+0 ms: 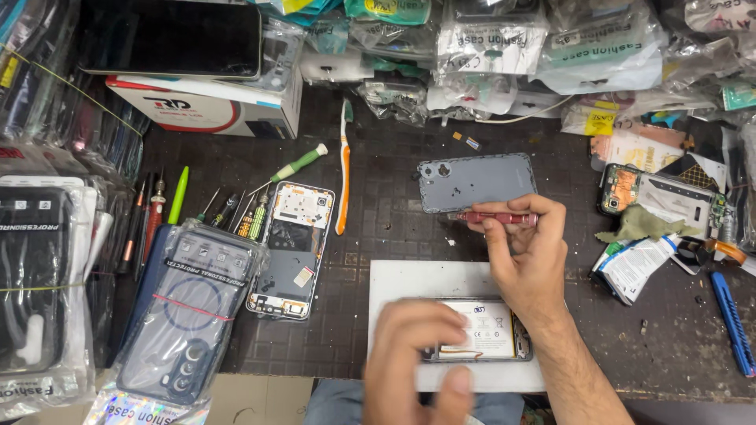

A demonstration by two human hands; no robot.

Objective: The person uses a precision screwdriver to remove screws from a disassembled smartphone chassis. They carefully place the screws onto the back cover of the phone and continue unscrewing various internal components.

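I see the opened phone (482,330) lying face down on a white mat (417,279) at the near edge of the bench (378,173), its back cover off and its white-labelled battery exposed. My left hand (421,358) rests on the phone's left end, fingers curled together and pressing down on it. My right hand (526,260) is raised just behind the phone, fingers clamped on a red screwdriver (496,218) held level, its tip pointing left.

State of work, as I judge it: the grey back cover (476,182) is already removed and lies apart, behind the right hand. The internals are open to view. Whether any screws are out I cannot tell; a few small specks lie on the cover, too small to identify.

A second opened phone (290,248) lies to the left beside an orange toothbrush (343,169) and a row of small drivers (236,212).

Packaging:
- Far edge: clear plastic bags (488,39) with white printed cards, piled in a row.
- Far left: a white and red carton (209,102) with a dark tablet (169,38) on top.
- Near left: a clear-fronted case pack (189,311) holding a dark blue case, bound by a red band.
- Right: a blue utility knife (732,323) and a dismantled phone with its circuit boards showing (661,201).
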